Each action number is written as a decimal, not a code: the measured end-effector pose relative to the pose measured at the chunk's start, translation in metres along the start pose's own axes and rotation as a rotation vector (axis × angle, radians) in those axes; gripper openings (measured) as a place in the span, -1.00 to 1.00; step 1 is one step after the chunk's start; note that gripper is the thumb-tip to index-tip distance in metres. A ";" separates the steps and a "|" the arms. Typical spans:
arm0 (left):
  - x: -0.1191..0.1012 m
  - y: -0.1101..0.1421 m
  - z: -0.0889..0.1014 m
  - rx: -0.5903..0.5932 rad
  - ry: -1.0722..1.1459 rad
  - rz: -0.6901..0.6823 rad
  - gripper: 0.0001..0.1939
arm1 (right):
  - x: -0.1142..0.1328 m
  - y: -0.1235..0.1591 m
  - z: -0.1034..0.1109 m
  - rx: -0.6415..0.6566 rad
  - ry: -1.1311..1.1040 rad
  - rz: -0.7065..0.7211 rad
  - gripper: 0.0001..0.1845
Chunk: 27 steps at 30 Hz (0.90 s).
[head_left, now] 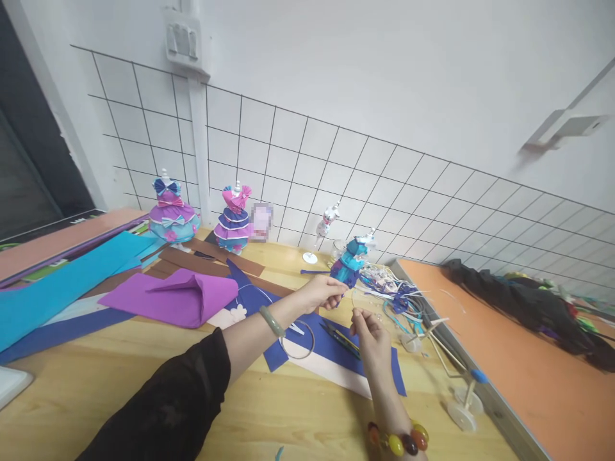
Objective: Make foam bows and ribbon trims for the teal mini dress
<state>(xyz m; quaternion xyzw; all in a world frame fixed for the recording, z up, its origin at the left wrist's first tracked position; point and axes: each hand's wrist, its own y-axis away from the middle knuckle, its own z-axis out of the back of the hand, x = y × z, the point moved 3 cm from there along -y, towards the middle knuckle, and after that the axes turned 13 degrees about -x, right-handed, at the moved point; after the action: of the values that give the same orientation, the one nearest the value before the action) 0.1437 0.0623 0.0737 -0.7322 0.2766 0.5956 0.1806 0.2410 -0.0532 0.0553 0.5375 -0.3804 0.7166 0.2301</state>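
Observation:
My left hand (325, 292) is closed in a pinch at the lower part of a small teal, blue and purple dress (353, 259) on a white miniature dress form. What lies between its fingertips is too small to make out. A little lower and to the right, my right hand (372, 330) pinches a thin pale strand (353, 298) that rises toward the left fingertips. Dark blue sheets (331, 336) and a pale strip (331, 374) lie beneath the hands. Dark-handled scissors (342, 339) rest on the blue sheet, beside a ring-shaped hoop (313, 346).
Two dressed miniature forms, one in purple and teal (173, 214) and one in pink and navy (234, 221), stand at the back. Purple sheet (168, 298) lies left. Tangled scraps (396, 291), a wire stand (464, 410) and an orange surface (504, 358) are right.

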 end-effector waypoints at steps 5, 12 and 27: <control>-0.002 -0.016 -0.020 -0.186 0.325 0.100 -0.87 | 0.002 0.002 -0.001 -0.028 -0.081 -0.053 -0.64; 0.002 -0.025 -0.032 -0.292 0.416 0.088 -0.85 | 0.002 0.003 -0.004 -0.012 -0.166 -0.094 -0.70; 0.010 -0.038 -0.041 -0.309 0.533 0.022 -0.81 | 0.007 0.007 -0.005 -0.005 -0.158 -0.071 -0.69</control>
<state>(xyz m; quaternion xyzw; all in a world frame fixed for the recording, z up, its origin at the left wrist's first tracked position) 0.2007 0.0659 0.0707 -0.8785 0.2281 0.4194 -0.0181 0.2304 -0.0539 0.0590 0.6049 -0.3796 0.6625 0.2260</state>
